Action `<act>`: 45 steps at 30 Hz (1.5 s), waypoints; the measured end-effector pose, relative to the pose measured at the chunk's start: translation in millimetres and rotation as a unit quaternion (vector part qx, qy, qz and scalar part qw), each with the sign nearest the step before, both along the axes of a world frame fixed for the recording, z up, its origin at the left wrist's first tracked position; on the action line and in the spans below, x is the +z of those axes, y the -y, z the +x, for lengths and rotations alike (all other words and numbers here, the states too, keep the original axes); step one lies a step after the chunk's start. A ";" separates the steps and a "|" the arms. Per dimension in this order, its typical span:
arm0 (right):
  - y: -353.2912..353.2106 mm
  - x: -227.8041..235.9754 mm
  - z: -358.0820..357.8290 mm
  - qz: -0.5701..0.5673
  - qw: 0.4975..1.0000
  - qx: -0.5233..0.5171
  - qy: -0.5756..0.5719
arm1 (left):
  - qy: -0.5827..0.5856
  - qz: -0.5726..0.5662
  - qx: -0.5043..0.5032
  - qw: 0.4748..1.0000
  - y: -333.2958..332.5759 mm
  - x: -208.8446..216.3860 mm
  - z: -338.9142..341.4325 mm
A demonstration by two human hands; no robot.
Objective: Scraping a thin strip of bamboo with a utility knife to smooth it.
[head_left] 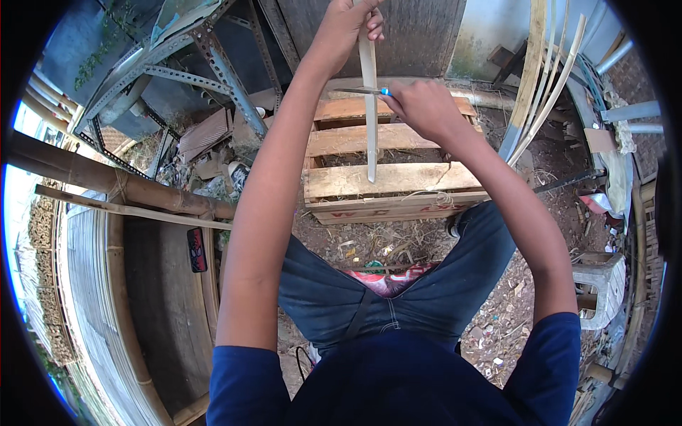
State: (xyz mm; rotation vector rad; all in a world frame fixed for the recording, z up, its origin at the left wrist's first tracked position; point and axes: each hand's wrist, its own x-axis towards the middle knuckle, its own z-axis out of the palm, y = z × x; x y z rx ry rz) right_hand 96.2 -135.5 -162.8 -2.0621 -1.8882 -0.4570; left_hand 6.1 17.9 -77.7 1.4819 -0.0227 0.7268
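Note:
My left hand (pixel 348 28), at the top of the head view, is closed around the upper part of a pale, flat bamboo strip (pixel 369 128). The strip hangs down from it, its lower end over a slatted wooden crate (pixel 391 181). In my right hand (pixel 426 106) is a knife (pixel 359 91) with a blue handle. Its thin blade points left and lies across the strip, a little below my left hand. Whether the edge bites into the strip cannot be made out.
Several long bamboo strips (pixel 547 85) lean at the right. A rusty metal frame (pixel 213 64) stands at the far left. Beside me on the left, a phone (pixel 197 250) lies on a wooden bench (pixel 167 284). A concrete block (pixel 600 291) is on the right; shavings litter the ground.

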 end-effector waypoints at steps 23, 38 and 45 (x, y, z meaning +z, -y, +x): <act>18.7 -40.7 -31.1 -0.009 0.994 -0.041 -0.100 | 0.037 -0.043 -0.006 0.998 1.7 -5.7 1.8; 43.3 -113.3 -45.2 -0.014 0.990 -0.080 -0.113 | 0.054 -0.060 -0.036 0.996 -1.9 -9.3 -3.2; 21.6 -112.9 -32.0 0.064 0.986 -0.074 -0.135 | 0.048 -0.051 -0.012 0.997 14.1 -9.3 10.9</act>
